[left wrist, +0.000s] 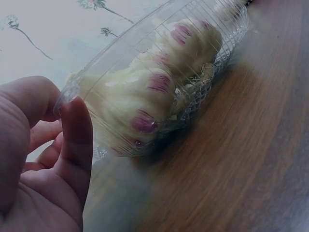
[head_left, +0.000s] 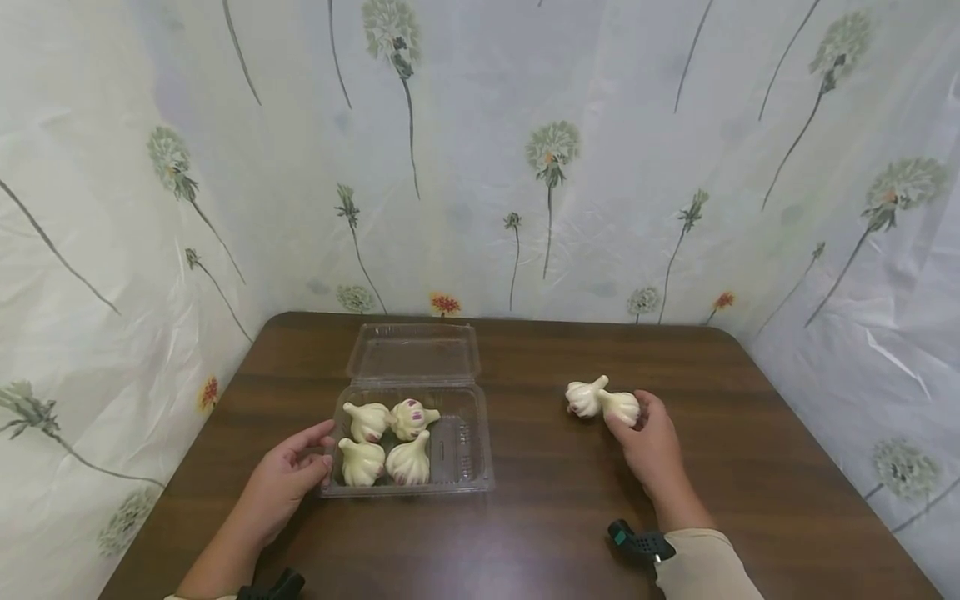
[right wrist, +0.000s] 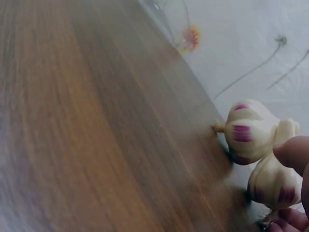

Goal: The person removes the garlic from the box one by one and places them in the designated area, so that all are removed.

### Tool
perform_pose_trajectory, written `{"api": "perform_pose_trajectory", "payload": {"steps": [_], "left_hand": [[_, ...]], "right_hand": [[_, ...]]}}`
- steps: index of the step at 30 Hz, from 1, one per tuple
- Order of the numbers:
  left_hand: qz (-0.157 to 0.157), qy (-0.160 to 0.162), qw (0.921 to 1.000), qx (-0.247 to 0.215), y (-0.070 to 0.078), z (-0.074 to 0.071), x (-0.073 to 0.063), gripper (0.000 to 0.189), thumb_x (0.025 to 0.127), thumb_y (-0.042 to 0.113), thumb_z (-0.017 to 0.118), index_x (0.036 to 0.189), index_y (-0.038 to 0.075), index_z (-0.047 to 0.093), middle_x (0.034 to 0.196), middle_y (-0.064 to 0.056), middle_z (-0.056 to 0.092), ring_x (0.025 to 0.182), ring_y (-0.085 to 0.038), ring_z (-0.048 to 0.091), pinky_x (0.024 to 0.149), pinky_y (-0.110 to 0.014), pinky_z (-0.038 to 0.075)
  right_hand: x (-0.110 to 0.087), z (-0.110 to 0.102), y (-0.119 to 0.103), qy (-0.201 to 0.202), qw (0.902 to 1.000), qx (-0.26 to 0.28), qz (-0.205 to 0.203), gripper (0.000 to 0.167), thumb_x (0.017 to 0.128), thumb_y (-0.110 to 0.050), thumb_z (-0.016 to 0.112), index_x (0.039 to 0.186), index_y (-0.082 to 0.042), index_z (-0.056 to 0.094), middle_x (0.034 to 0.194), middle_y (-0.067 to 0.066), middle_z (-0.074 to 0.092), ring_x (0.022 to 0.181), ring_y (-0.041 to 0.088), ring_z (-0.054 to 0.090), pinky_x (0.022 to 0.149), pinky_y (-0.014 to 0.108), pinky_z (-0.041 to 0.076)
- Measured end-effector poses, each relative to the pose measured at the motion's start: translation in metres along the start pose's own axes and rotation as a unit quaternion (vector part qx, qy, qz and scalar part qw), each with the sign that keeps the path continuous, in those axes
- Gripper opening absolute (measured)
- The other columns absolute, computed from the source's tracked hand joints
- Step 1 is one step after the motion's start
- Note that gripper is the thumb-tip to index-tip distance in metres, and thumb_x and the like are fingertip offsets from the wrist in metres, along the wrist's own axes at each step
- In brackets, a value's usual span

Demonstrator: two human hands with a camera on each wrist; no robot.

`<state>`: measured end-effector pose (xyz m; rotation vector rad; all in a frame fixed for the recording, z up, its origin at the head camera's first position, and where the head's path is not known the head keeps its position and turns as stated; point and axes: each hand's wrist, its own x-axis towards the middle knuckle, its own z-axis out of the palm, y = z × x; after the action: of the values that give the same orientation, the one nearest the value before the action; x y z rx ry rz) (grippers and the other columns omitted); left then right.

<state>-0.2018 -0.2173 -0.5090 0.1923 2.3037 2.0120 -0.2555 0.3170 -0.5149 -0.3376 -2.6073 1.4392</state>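
Observation:
A clear plastic clamshell box (head_left: 461, 450) lies with its lid folded back on the table, several garlic bulbs (head_left: 363, 463) filling its left and middle part. My left hand (head_left: 288, 475) pinches the box's left rim between thumb and fingers; the left wrist view shows the rim (left wrist: 67, 96) in that pinch. Over on the right, my right hand (head_left: 654, 442) holds one garlic bulb (head_left: 621, 407) between thumb and fingers. Another garlic bulb (head_left: 583, 398) sits against it on the left. In the right wrist view, purple streaks mark the held garlic bulb (right wrist: 273, 181).
The dark wooden table (head_left: 540, 500) carries the box and the bulbs. Behind it and along both sides hangs a pale sheet (head_left: 465, 167) printed with dandelions. The box's open lid (head_left: 412, 352) lies toward the table's far edge.

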Motion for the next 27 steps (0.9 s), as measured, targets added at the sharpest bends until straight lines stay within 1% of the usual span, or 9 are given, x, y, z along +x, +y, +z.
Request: {"api": "perform_pose_trajectory", "payload": {"steps": [5, 9, 11, 14, 17, 20, 23, 26, 27], "left_hand": [[0.002, 0.002, 1.0000, -0.002, -0.001, -0.002, 0.000, 0.056, 0.100, -0.001, 0.063, 0.153, -0.006, 0.045, 0.133, -0.023, 0.052, 0.087, -0.009, 0.064, 0.074, -0.025, 0.060], [0.005, 0.000, 1.0000, 0.001, -0.001, -0.002, 0.001, 0.056, 0.100, -0.001, 0.063, 0.153, -0.005, 0.045, 0.133, -0.023, 0.052, 0.087, -0.009, 0.064, 0.074, -0.026, 0.060], [0.007, 0.000, 1.0000, 0.001, -0.002, -0.002, 0.001, 0.056, 0.100, -0.001, 0.063, 0.152, -0.005, 0.046, 0.132, -0.022, 0.052, 0.086, -0.009, 0.064, 0.074, -0.026, 0.060], [0.006, -0.002, 1.0000, -0.001, -0.002, -0.002, 0.001, 0.055, 0.100, -0.001, 0.062, 0.152, -0.006, 0.046, 0.132, -0.021, 0.052, 0.085, -0.008, 0.064, 0.074, -0.025, 0.060], [0.006, -0.003, 1.0000, -0.003, -0.002, -0.002, 0.001, 0.055, 0.101, 0.000, 0.062, 0.152, -0.006, 0.046, 0.132, -0.021, 0.051, 0.085, -0.008, 0.063, 0.074, -0.025, 0.060], [0.005, -0.004, 1.0000, -0.002, -0.003, -0.003, 0.001, 0.055, 0.100, 0.000, 0.063, 0.152, -0.006, 0.046, 0.132, -0.022, 0.051, 0.085, -0.008, 0.063, 0.074, -0.025, 0.060], [0.004, -0.004, 1.0000, -0.002, -0.003, -0.004, 0.001, 0.055, 0.100, 0.001, 0.064, 0.152, -0.005, 0.046, 0.132, -0.023, 0.051, 0.085, -0.009, 0.063, 0.074, -0.026, 0.060], [0.004, -0.005, 1.0000, 0.000, -0.003, -0.004, 0.002, 0.055, 0.100, 0.002, 0.064, 0.152, -0.005, 0.046, 0.132, -0.023, 0.052, 0.084, -0.009, 0.063, 0.074, -0.026, 0.060], [0.004, -0.004, 1.0000, -0.001, -0.003, -0.004, 0.002, 0.055, 0.100, 0.001, 0.064, 0.152, -0.005, 0.046, 0.132, -0.023, 0.052, 0.084, -0.009, 0.063, 0.074, -0.026, 0.060]], "right_hand": [[-0.001, 0.000, -0.007, 0.004, 0.9997, 0.025, 0.005, 0.093, 0.099, -0.041, 0.071, 0.165, -0.003, 0.017, 0.163, 0.029, 0.034, 0.145, 0.043, 0.044, 0.114, 0.053, 0.045], [-0.004, 0.000, -0.011, 0.027, 0.9987, 0.042, 0.004, 0.092, 0.097, -0.034, 0.075, 0.165, -0.003, 0.020, 0.160, 0.031, 0.038, 0.145, 0.045, 0.044, 0.115, 0.054, 0.045], [-0.006, 0.001, -0.013, 0.052, 0.9980, 0.034, -0.004, 0.089, 0.096, -0.033, 0.076, 0.163, -0.002, 0.025, 0.156, 0.031, 0.041, 0.143, 0.045, 0.045, 0.114, 0.056, 0.044], [-0.011, 0.004, -0.017, 0.112, 0.9934, 0.015, -0.022, 0.079, 0.096, -0.033, 0.076, 0.158, -0.004, 0.037, 0.151, 0.027, 0.046, 0.139, 0.043, 0.045, 0.112, 0.058, 0.042], [-0.020, 0.011, -0.026, 0.178, 0.9830, 0.005, -0.044, 0.068, 0.095, -0.034, 0.075, 0.151, -0.006, 0.048, 0.145, 0.020, 0.051, 0.133, 0.041, 0.043, 0.106, 0.057, 0.040], [-0.030, 0.020, -0.037, 0.216, 0.9738, 0.011, -0.072, 0.058, 0.094, -0.031, 0.076, 0.144, -0.007, 0.056, 0.140, 0.017, 0.055, 0.130, 0.040, 0.041, 0.099, 0.053, 0.038], [-0.041, 0.029, -0.049, 0.209, 0.9720, 0.017, -0.107, 0.049, 0.095, -0.025, 0.077, 0.137, -0.007, 0.061, 0.132, 0.015, 0.060, 0.124, 0.034, 0.049, 0.097, 0.042, 0.042], [-0.049, 0.039, -0.059, 0.159, 0.9753, 0.028, -0.151, 0.039, 0.096, -0.017, 0.077, 0.131, -0.005, 0.064, 0.118, 0.012, 0.066, 0.108, 0.023, 0.061, 0.091, 0.022, 0.050], [-0.051, 0.042, -0.063, 0.137, 0.9761, 0.032, -0.166, 0.037, 0.095, -0.014, 0.077, 0.129, -0.005, 0.065, 0.115, 0.011, 0.067, 0.104, 0.020, 0.063, 0.088, 0.018, 0.052]]}}
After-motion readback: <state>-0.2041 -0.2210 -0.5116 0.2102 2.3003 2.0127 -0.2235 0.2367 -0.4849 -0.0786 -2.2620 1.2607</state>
